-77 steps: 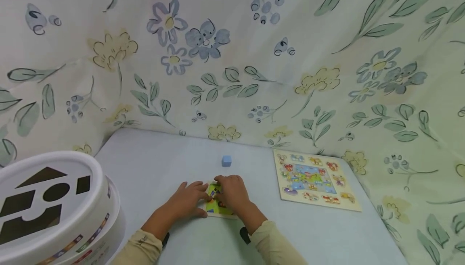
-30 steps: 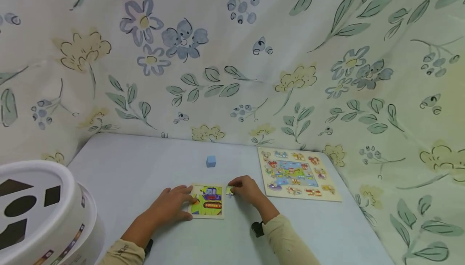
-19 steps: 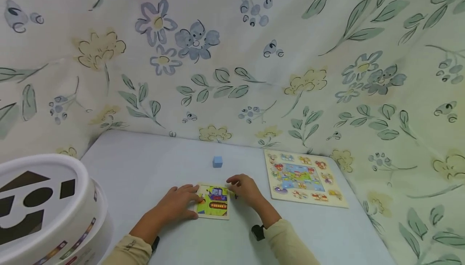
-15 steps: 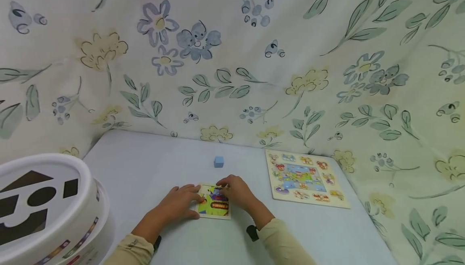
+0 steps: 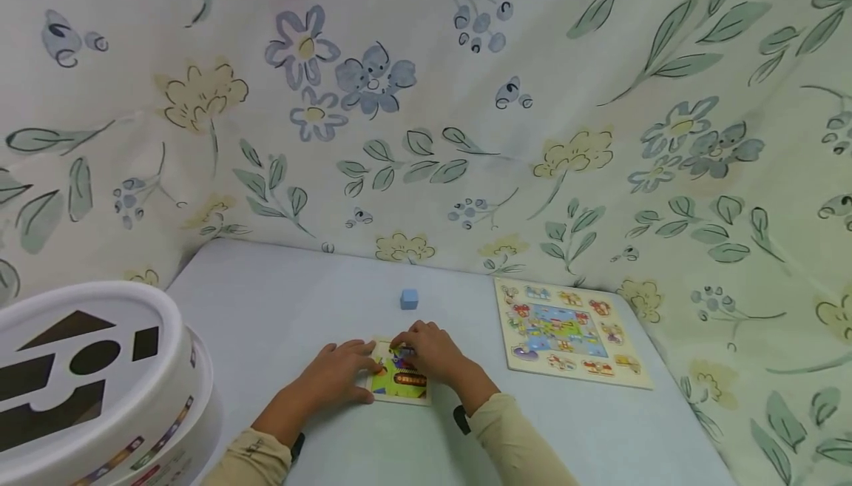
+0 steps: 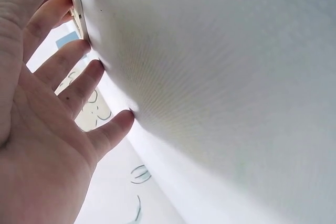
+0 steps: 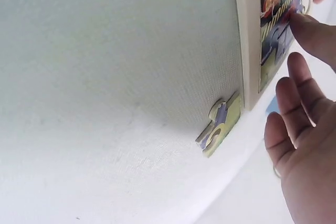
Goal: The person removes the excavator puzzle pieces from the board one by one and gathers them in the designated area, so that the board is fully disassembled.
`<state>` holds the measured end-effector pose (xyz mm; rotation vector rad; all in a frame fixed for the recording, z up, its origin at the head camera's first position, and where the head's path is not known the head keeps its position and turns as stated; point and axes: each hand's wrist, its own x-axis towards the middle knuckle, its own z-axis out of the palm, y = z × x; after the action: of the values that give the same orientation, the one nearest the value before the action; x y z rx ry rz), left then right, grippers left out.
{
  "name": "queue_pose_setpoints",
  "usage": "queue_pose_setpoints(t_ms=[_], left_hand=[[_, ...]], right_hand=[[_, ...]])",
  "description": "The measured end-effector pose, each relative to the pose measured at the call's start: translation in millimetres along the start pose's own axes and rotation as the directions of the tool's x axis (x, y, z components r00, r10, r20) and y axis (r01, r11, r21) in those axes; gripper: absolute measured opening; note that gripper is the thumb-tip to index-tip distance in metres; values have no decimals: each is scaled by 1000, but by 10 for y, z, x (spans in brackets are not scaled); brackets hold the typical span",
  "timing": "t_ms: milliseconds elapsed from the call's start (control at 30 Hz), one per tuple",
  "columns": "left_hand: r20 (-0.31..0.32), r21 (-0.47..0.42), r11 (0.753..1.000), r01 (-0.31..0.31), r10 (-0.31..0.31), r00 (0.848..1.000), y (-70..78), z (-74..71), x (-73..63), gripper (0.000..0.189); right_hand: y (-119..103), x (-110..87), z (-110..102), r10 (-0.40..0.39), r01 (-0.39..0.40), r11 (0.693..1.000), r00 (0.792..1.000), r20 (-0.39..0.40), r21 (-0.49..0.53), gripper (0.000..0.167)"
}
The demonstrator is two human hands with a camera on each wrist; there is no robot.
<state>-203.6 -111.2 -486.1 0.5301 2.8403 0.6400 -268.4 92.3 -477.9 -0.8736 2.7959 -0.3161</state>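
Observation:
A small square jigsaw puzzle (image 5: 399,390) in a pale wooden frame shows a purple vehicle with an orange track on green. My left hand (image 5: 336,373) lies at its left side, fingers spread along the frame edge (image 6: 79,14). Over the puzzle's upper right part is my right hand (image 5: 431,353); in the right wrist view its thumb (image 7: 310,30) touches the picture while the other visible fingers bend loosely, the index finger being hidden. One loose jigsaw piece (image 7: 220,125), green and purple, lies on the table just outside the frame, hidden by the right hand in the head view.
A light blue cube (image 5: 409,299) stands behind the puzzle. Further right lies a larger wooden puzzle board (image 5: 509,360) with several picture pieces. A white bucket (image 5: 200,405) with shape holes in its lid fills the left front. Floral cloth (image 5: 399,197) hangs along the table's back.
My right hand carried a jigsaw piece off to the puzzle's right, let it go on the table, then came back left over the puzzle. My left hand stays at the frame.

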Motion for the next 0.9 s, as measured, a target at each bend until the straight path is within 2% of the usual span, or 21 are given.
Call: queue_pose_setpoints(t_ms=[233, 467, 667, 900], left_hand=[[13, 10, 1000, 8, -8, 1000, 12, -3, 9, 44], [12, 12, 1000, 6, -7, 1000, 32, -19, -5, 44], [11, 13, 1000, 11, -12, 1000, 39, -29, 1, 44], [0, 12, 1000, 12, -12, 1000, 49, -48, -12, 44]], right_hand=[[23, 6, 15, 9, -9, 998, 1000, -8, 55, 27], [57, -2, 49, -9, 11, 998, 999, -31, 62, 38], [62, 11, 44, 1, 2, 996, 999, -41, 84, 39], [31, 33, 19, 78, -65, 969, 996, -43, 240, 31]])
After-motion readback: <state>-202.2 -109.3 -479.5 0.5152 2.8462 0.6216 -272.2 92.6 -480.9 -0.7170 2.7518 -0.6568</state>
